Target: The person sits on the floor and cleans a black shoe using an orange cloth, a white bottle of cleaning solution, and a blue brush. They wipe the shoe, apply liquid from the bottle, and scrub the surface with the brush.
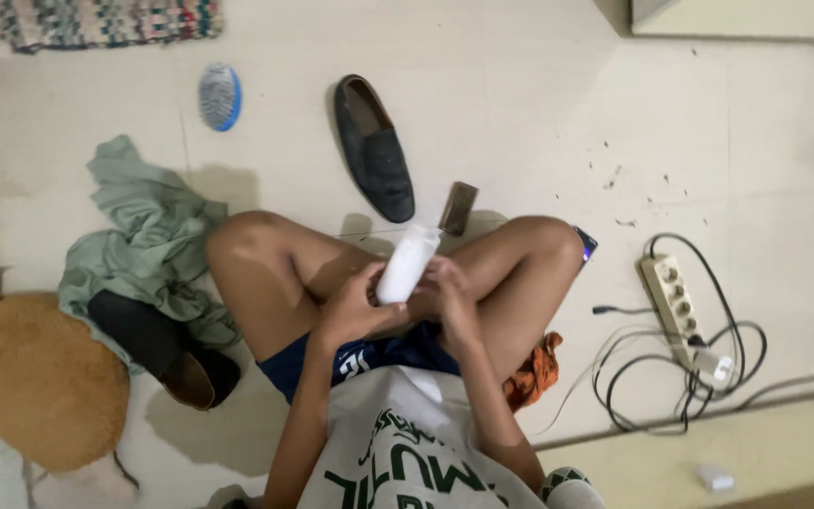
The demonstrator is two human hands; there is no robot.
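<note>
While I look down past my knees, the floor [520,113] spreads beyond my hands, with a green cloth [148,236] and brown cushion [35,377] off to their left. A black shoe [374,146] lies just ahead of them, toe turned near. Both hands meet in my lap: left hand [355,306] wraps the white bottle [405,266], right hand [447,297] steadies it, tilted away.

Floor: dark loafer [374,148] lying near a blue oval brush [219,96]; green cloth [148,236] crumpled beside a second dark shoe [164,348]. Tan round cushion [38,379] at one side. White power strip [672,298] with tangled black cables [671,377] at the other; orange rag [534,372] between.
</note>
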